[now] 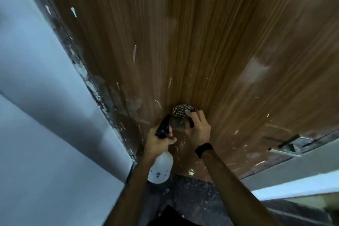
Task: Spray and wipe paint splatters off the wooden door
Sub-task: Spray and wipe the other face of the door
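Fingers of the left hand curl round the black trigger head of a white spray bottle, which hangs down in front of the foot of the wooden door. Just right of the bottle, the right hand, a dark band on its wrist, presses a bunched checked cloth against the door, fingers bent over it. White paint splatters streak the door above the cloth. Right of the cloth, near the door's edge, sits a metal handle.
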A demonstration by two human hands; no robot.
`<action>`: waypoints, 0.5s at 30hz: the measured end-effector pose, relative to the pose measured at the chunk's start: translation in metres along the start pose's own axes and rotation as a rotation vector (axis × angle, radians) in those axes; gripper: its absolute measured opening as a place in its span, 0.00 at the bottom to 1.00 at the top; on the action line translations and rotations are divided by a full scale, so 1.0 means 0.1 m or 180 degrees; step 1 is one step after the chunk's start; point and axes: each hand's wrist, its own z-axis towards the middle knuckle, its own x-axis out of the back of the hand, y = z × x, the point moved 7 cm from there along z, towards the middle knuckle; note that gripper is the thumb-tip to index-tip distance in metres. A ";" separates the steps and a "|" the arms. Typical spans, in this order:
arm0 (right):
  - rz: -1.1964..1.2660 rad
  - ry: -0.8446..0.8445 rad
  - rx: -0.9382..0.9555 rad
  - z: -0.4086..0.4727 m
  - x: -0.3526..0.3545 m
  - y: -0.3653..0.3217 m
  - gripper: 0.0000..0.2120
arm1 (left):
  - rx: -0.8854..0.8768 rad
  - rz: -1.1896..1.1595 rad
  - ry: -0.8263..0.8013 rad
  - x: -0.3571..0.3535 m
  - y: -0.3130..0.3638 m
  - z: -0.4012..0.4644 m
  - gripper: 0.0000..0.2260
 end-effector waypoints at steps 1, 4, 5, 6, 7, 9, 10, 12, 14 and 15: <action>0.0117 0.0207 -0.0109 0.03 0.08 0.01 0.16 | -0.0016 0.0034 0.0049 0.03 0.00 0.00 0.11; 0.0357 0.0873 0.0009 0.26 0.36 -0.14 0.17 | -0.0010 0.0111 0.0176 0.06 -0.02 -0.02 0.11; 0.0433 0.1036 0.0070 0.37 0.42 -0.23 0.17 | 0.0009 0.0120 0.0197 0.06 -0.04 -0.04 0.11; 0.0485 0.1144 0.0127 0.46 0.45 -0.32 0.18 | 0.0043 0.0126 0.0220 0.07 -0.07 -0.06 0.10; 0.0499 0.1181 0.0174 0.53 0.44 -0.38 0.18 | 0.0071 0.0136 0.0256 0.07 -0.09 -0.07 0.10; 0.0382 0.1020 0.0329 0.57 0.30 -0.50 0.17 | 0.0087 0.0148 0.0330 0.10 -0.10 -0.12 0.09; 0.0294 0.0836 0.0415 0.52 0.18 -0.52 0.17 | 0.0080 0.0126 0.0349 0.11 -0.09 -0.13 0.10; 0.0211 0.0402 0.0447 0.36 -0.05 -0.46 0.17 | 0.0023 0.0096 0.0341 0.14 -0.03 -0.15 0.11; 0.0241 0.0175 0.0256 0.20 -0.16 -0.34 0.18 | -0.0072 0.0140 0.0353 0.18 0.06 -0.12 0.11; 0.0311 0.0208 0.0141 0.17 -0.14 -0.29 0.17 | -0.0137 0.0167 0.0363 0.21 0.12 -0.10 0.11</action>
